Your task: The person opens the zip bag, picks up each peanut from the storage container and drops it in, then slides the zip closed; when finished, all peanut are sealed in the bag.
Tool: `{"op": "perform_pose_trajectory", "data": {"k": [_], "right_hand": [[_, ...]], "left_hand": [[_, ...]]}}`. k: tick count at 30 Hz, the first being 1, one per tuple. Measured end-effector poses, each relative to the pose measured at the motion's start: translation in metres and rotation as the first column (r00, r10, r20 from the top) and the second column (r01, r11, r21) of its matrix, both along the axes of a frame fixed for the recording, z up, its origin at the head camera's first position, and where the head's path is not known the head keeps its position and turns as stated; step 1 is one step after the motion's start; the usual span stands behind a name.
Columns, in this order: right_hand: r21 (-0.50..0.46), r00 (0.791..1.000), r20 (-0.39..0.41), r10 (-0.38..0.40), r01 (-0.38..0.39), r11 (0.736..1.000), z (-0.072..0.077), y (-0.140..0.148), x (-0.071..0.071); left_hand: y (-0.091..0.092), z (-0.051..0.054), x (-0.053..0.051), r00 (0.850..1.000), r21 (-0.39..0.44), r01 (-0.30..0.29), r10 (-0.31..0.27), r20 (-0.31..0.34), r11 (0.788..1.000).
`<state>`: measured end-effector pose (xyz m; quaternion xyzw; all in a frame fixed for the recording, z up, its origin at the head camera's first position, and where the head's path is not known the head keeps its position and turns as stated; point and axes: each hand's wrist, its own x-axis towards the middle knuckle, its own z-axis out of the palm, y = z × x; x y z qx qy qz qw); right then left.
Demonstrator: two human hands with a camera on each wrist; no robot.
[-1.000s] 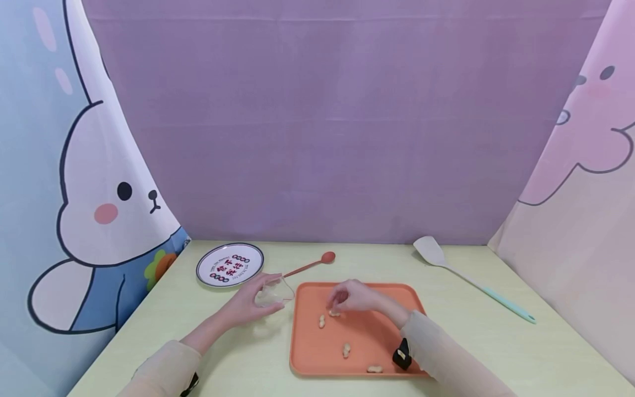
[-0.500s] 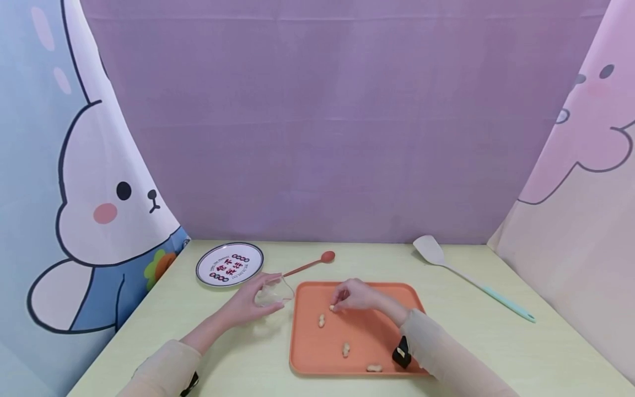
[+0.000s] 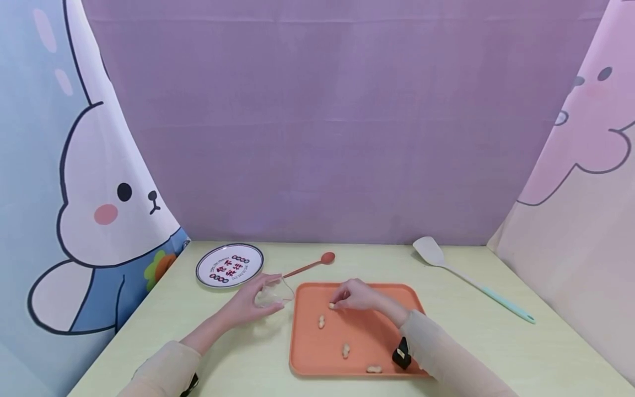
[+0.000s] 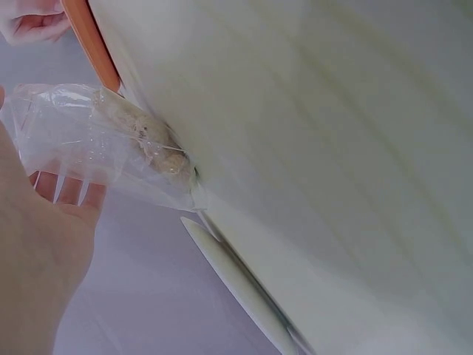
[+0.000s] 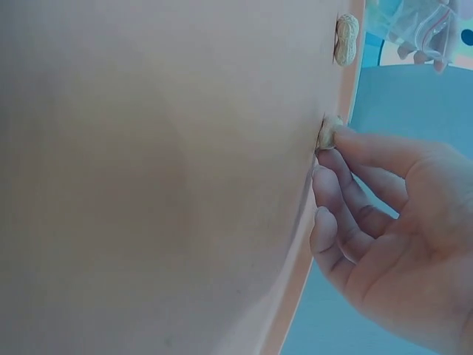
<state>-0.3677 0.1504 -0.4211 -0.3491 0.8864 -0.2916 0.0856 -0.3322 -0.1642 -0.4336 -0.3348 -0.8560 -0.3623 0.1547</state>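
Where right hand (image 5: 406, 237) pinches, peanut (image 5: 329, 132) (partly covered), pale tan.

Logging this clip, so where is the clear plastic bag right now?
In the head view, the bag is held in the left hand, just left of the orange tray.

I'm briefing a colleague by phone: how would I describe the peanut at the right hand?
Find the orange tray. In its far half is the right hand, holding a pale peanut. The tray's other peanuts lie loose; only this one is pinched by the hand.
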Motion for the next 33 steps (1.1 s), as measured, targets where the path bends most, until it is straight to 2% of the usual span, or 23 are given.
{"op": "perform_pose_trajectory", "data": {"k": [15, 24, 33], "right_hand": [[0.002, 0.998, 0.046, -0.030, 0.030, 1.000, 0.0001, -0.0010, 0.0023], [-0.002, 0.999, 0.027, -0.030, 0.030, 1.000, 0.0019, -0.0021, 0.0042], [-0.010, 1.000, 0.013, 0.015, -0.015, 1.000, 0.0019, -0.0015, 0.0029]], "left_hand": [[-0.0002, -0.0002, 0.0000, 1.000, 0.001, 0.006, -0.006, -0.006, 1.000], [-0.0005, -0.0001, 0.0003, 1.000, 0.001, 0.004, -0.004, 0.000, 1.000], [-0.0007, 0.0002, 0.0004, 1.000, 0.006, 0.011, -0.011, 0.003, 1.000]]}}
